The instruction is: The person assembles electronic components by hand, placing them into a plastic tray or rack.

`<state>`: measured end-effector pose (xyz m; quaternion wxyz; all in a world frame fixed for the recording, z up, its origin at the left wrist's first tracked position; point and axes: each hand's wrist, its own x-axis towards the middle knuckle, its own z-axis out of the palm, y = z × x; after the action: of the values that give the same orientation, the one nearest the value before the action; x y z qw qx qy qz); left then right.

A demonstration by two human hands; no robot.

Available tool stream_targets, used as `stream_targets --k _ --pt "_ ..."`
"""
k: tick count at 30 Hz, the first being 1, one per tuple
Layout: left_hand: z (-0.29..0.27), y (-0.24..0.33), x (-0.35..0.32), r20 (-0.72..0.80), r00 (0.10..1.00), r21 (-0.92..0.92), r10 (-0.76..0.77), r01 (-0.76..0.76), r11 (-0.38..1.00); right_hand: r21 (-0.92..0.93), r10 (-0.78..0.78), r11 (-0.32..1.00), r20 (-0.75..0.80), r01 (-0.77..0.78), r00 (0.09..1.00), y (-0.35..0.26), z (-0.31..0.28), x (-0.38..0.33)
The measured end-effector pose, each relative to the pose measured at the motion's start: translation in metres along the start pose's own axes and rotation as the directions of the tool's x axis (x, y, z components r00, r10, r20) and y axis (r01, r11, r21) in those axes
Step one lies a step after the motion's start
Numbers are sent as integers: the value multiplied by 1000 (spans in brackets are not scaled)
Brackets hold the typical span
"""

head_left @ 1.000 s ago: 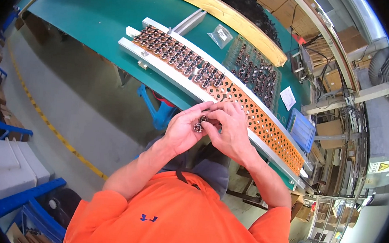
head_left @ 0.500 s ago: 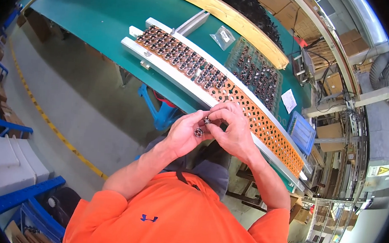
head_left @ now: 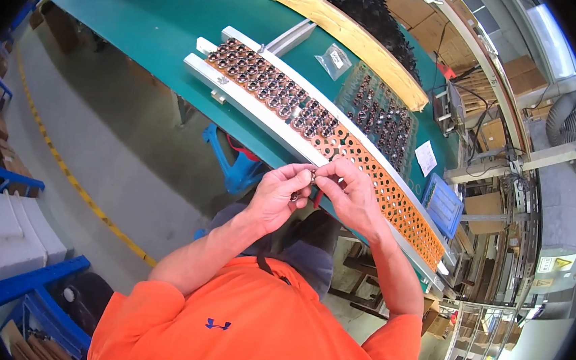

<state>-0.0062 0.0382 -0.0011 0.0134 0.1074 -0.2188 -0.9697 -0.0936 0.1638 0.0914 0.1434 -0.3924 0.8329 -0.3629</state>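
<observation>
My left hand (head_left: 274,196) and my right hand (head_left: 352,197) meet in front of my body, close to the near rail of a long frame. Between both sets of fingertips is a small shiny round metal part (head_left: 312,176). A second round metal part (head_left: 294,196) sits in the curled fingers of my left hand. Beyond them lies an orange board (head_left: 395,188) full of holes, held between pale metal rails (head_left: 253,109). Its left half carries rows of shiny round metal parts (head_left: 262,83); the holes on the right half show bare.
Behind the frame lies a clear tray (head_left: 381,113) of small metal parts, beside a plastic bag (head_left: 333,61) and a wooden beam (head_left: 353,39). A blue tray (head_left: 443,206) and a paper slip (head_left: 426,158) are at right. A blue stool (head_left: 232,162) stands under the green table (head_left: 139,6).
My fingertips have closed together on one metal part, and my left fingers have curled over the other. The view has shifted slightly.
</observation>
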Motion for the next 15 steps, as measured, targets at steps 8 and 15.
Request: stream_targets --k 8,15 --pt "-4 7 -1 1 999 -119 -36 36 992 -297 -213 940 -127 168 969 6 -6 30" --pt "-12 5 1 -54 996 -130 -73 66 989 -390 -242 909 -212 145 947 16 5 43"
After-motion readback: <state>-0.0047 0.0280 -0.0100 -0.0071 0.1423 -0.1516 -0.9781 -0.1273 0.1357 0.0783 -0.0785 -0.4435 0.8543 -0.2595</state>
